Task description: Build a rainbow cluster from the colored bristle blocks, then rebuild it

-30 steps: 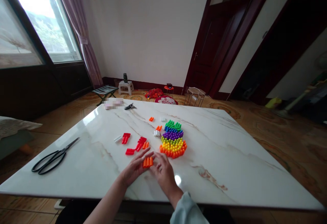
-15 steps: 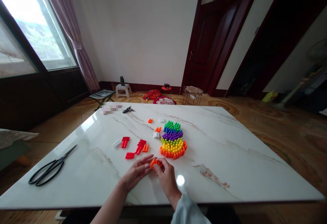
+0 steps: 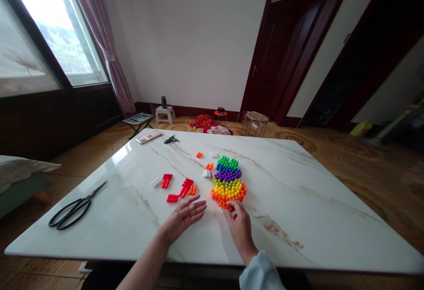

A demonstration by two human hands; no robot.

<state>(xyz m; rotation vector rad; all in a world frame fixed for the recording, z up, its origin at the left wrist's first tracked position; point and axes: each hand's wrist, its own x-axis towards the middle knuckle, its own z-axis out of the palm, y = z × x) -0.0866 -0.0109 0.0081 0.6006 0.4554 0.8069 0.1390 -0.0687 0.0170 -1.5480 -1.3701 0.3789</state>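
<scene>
My right hand (image 3: 239, 220) pinches a small cluster of orange tube-shaped plastic pieces (image 3: 225, 205), their open ends showing. It sits right at the near edge of a rainbow assembly of rounded pegs (image 3: 228, 183), which runs from orange through yellow, purple and blue to green. Whether the cluster touches the assembly I cannot tell. My left hand (image 3: 186, 217) hovers to the left with fingers stretched and nothing in it. Beyond its fingertips lie red pieces (image 3: 186, 187), an orange pair (image 3: 192, 190) and more red pieces (image 3: 166, 180).
Black-handled scissors (image 3: 74, 210) lie at the left on the marble-patterned table (image 3: 298, 201). Toward the far edge are a phone (image 3: 149, 137) and dark pliers (image 3: 171, 139). White pieces (image 3: 206, 173) and orange pieces (image 3: 199, 154) are scattered left of the assembly.
My right hand has carried the orange cluster rightward and away from me, to the assembly's near edge. My left hand has let go of it and spread open. The view has shifted slightly.
</scene>
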